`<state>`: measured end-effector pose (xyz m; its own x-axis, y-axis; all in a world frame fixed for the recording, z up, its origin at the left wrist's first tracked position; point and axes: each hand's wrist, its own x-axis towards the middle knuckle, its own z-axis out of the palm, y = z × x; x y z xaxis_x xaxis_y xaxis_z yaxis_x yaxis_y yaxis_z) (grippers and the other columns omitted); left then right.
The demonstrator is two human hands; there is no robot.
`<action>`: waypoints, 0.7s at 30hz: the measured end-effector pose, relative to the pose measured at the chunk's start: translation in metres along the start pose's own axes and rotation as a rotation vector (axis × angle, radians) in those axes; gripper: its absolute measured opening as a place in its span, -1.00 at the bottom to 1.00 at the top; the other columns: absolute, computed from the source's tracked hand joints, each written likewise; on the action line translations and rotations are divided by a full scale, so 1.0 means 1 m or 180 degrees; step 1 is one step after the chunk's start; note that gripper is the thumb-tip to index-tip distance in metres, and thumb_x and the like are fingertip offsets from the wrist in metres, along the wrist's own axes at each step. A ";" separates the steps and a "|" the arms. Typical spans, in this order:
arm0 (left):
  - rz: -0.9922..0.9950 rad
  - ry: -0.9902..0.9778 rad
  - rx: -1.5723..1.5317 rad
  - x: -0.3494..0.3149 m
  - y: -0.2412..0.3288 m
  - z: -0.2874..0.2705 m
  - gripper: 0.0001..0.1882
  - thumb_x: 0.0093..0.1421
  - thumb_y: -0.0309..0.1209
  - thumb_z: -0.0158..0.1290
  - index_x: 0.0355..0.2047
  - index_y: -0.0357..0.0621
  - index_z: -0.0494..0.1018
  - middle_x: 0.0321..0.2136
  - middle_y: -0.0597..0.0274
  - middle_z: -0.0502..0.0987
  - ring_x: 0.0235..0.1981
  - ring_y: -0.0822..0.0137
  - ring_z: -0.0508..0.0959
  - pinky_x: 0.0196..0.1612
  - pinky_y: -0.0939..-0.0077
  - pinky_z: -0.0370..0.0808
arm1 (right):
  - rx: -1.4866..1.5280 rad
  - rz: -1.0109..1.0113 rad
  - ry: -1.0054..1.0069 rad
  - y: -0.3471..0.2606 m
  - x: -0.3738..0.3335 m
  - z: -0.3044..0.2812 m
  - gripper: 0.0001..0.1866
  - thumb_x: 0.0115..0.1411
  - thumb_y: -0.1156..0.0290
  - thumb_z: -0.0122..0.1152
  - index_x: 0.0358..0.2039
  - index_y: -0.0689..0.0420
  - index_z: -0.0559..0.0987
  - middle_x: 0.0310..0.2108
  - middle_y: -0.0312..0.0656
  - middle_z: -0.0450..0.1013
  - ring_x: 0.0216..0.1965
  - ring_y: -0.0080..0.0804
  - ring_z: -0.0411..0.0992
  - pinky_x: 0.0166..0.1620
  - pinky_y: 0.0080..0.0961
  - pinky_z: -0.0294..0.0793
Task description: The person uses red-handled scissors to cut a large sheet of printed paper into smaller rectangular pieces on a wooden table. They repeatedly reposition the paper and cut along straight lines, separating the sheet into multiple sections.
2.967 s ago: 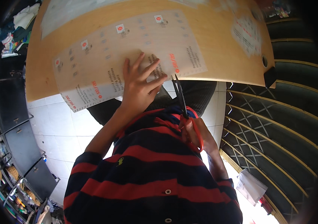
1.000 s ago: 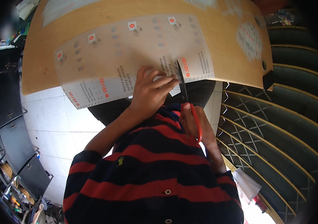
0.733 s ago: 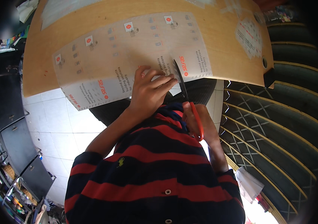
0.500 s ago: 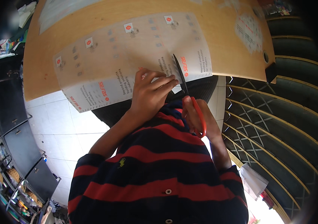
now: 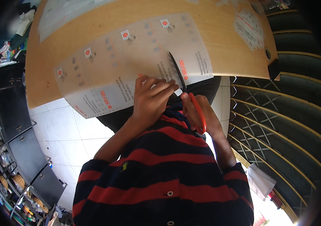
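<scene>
A large translucent printed sheet (image 5: 92,75), with red and black print and small square emblems, lies on the table and hangs over its near edge. My left hand (image 5: 149,98) grips the sheet's near edge, fingers bent and close together; its thumb is hidden. In my right hand (image 5: 202,111) is a pair of scissors (image 5: 177,71) with red handles and long dark blades. The blades point away from me over the sheet, just right of my left fingertips. A small white corner (image 5: 178,92) shows between the fingertips and the blades.
The light wooden table (image 5: 239,66) has another pale sheet (image 5: 68,15) at the far left and a printed patch (image 5: 249,28) at the right. Black cabinets (image 5: 26,145) stand to the left, a folding metal gate (image 5: 273,101) to the right.
The scissors have moved a little farther away from me and left across the sheet. My left hand stays at the sheet's edge, and the view has shifted slightly.
</scene>
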<state>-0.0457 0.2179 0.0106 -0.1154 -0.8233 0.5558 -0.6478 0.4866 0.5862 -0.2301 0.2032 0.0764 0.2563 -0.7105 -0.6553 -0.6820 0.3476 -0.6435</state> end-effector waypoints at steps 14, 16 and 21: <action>-0.0263 0.0172 -0.0372 -0.005 0.007 0.002 -0.77 0.06 -0.55 0.25 -0.23 -0.06 0.65 -0.25 0.40 0.67 -0.31 0.31 0.51 -0.09 0.34 0.32 | 0.0324 -0.0395 0.0057 0.000 0.014 0.003 -0.09 0.44 -0.29 -0.42 -0.68 0.31 0.45 -0.91 -0.19 0.27 -0.85 -0.41 0.36 -0.65 -0.53 0.36; -0.0319 0.0175 -0.0414 -0.005 0.007 0.001 -0.78 0.06 -0.55 0.25 -0.25 -0.07 0.65 -0.27 0.40 0.67 -0.31 0.30 0.51 -0.10 0.35 0.31 | 0.0345 -0.0353 -0.0011 -0.001 0.015 0.001 -0.08 0.44 -0.30 -0.44 -0.67 0.30 0.44 -0.91 -0.20 0.27 -0.85 -0.42 0.35 -0.65 -0.53 0.36; -0.0341 0.0093 -0.0428 0.001 0.007 -0.007 -0.81 0.09 -0.64 0.22 -0.28 -0.11 0.65 -0.30 0.31 0.69 -0.33 0.31 0.55 -0.13 0.39 0.34 | 0.0488 -0.0074 -0.0095 -0.005 0.015 -0.003 -0.08 0.42 -0.32 -0.46 -0.63 0.30 0.44 -0.89 -0.20 0.27 -0.85 -0.43 0.35 -0.68 -0.53 0.36</action>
<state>-0.0452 0.2226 0.0188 -0.0281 -0.8646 0.5017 -0.5485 0.4329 0.7153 -0.2246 0.1890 0.0709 0.2927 -0.7017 -0.6496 -0.5637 0.4221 -0.7099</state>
